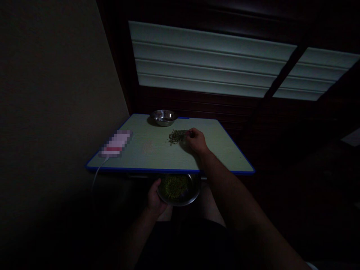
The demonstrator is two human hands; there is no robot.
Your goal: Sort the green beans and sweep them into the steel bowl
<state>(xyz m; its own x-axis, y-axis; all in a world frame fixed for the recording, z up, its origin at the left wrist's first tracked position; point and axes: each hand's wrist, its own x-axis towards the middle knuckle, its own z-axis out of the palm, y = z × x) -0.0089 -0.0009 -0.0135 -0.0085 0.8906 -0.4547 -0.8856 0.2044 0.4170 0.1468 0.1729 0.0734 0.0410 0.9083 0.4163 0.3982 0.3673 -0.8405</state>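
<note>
My left hand (156, 200) grips the rim of a metal bowl (194, 195), thumb at its edge, below the table's near edge. In that bowl lies a heap of small greenish grains or beans (174, 186). On the pale table my right hand (196, 141) is at the right side of a loose pile of small dark grains (176, 137). Its fingers are curled together; what is in them, if anything, is too small and dark to make out. A second metal bowl (164, 118) stands at the table's far edge, behind the pile.
The low table (225, 157) has a blue rim. A pixelated phone-like item (116, 144) lies at its left side, with a white cable (97, 175) hanging over the near edge. A faint pale patch of small bits (148, 147) is left of the pile. A wall (62, 93) rises at the left.
</note>
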